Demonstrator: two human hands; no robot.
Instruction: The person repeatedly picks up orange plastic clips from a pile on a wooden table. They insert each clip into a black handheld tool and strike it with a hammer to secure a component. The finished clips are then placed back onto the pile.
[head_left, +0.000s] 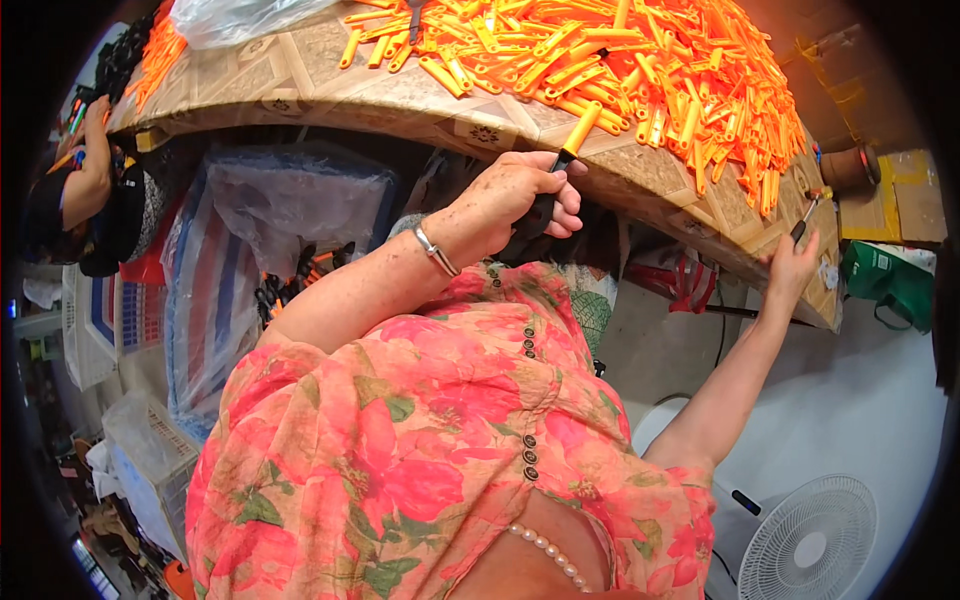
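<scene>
My left hand (535, 200) is closed round a handle (582, 130) by its black part — probably to free the orange end. My right hand (795, 266) grips a slim tool (799, 231); orange pieces (690, 80) lie beyond my left.

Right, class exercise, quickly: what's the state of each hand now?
Left hand: closed, holding an orange-and-black handled piece.
Right hand: fingers at a small black-handled tool; whether it's gripped cannot be told.
</scene>
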